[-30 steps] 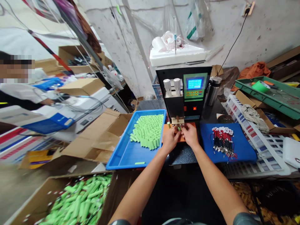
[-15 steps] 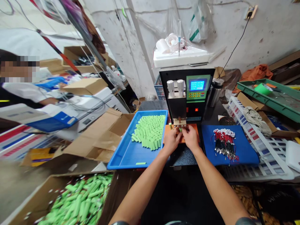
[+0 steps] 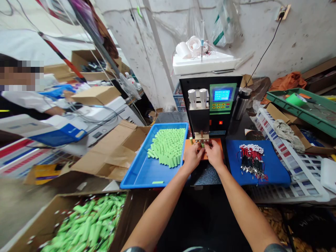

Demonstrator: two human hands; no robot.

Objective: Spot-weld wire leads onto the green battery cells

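My left hand (image 3: 192, 155) and right hand (image 3: 214, 152) both had fingertips pinched nearly closed on a little green cell (image 3: 202, 144), right at the orange block's (image 3: 188, 142) back edge under the black welder's (image 3: 198, 120) tips.

Shiny metal flask (image 3: 242, 104) right of centre, smooth plastic-looking blue tray (image 3: 136, 175) mid-frame, matt cardboard box (image 3: 34, 224) lower left.

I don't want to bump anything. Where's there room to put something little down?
The blue tray is bare between its left rim and the green tubes. The mat is bare right of the wires. It's crowded under the machine, where the left hand and right hand nearly meet.
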